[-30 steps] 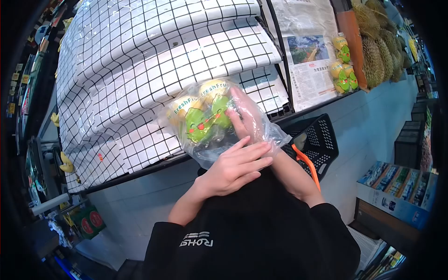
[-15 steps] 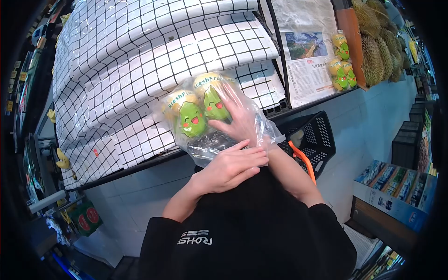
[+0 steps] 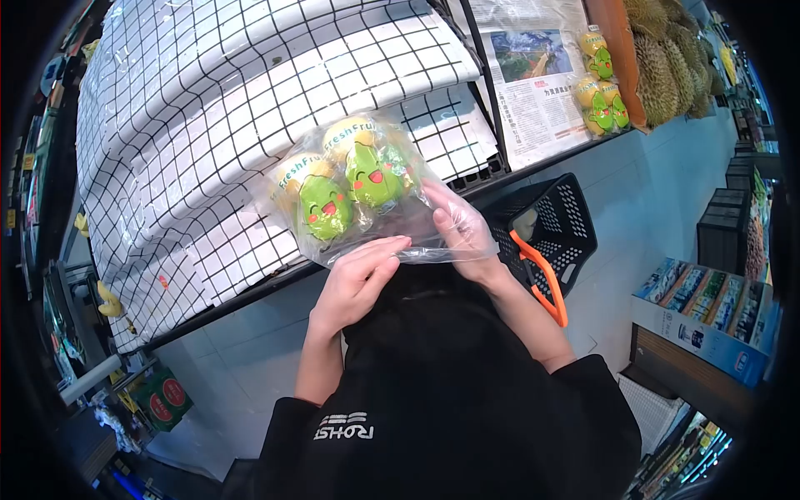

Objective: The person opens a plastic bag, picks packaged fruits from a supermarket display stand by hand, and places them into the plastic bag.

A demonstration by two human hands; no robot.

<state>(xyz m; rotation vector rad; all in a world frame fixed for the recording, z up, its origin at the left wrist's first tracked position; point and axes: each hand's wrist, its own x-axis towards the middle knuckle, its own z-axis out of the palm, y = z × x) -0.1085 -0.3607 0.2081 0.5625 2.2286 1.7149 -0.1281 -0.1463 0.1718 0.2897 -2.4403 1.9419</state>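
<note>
A clear plastic bag (image 3: 392, 229) lies at the front edge of the mesh-patterned sloped stand, its mouth facing me. In it are two yellow packs, a left pack (image 3: 321, 204) and a right pack (image 3: 371, 167), marked "FreshFruit" with smiling green cartoon fruits. My left hand (image 3: 358, 279) is at the near left edge of the bag, its fingers together and closed on the film. My right hand (image 3: 458, 225) is inside the bag's right side, under the film. Its fingers are stretched out and its thumb apart, beside the right pack.
Stepped shelves under black-grid plastic (image 3: 250, 108) fill the left. Newspaper (image 3: 542, 92) lines the stand at right, with similar packs (image 3: 604, 108) beside a cardboard box of durians (image 3: 667, 67). A black basket (image 3: 554, 225) with an orange handle (image 3: 546, 279) is on the floor near my right arm.
My right hand has drawn back from the right pack toward the bag's mouth. My left hand has moved left, off my right wrist to the bag's edge. The view has shifted slightly.
</note>
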